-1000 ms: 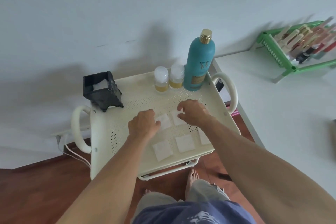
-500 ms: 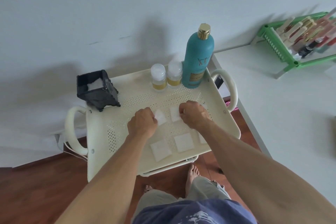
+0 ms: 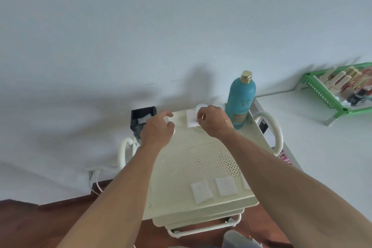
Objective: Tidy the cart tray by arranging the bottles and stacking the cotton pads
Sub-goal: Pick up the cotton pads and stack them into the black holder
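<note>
Soft even daylight, no glare, broad diffuse arm shadows on wall (image 3: pixel 141 46) behind cart, wide-angle bending at edges, slight motion blur on hands, green rack (image 3: pixel 340 90) soft.

Green rack (image 3: pixel 322 94) on white table (image 3: pixel 326 147); wood floor (image 3: pixel 30 225).
</note>
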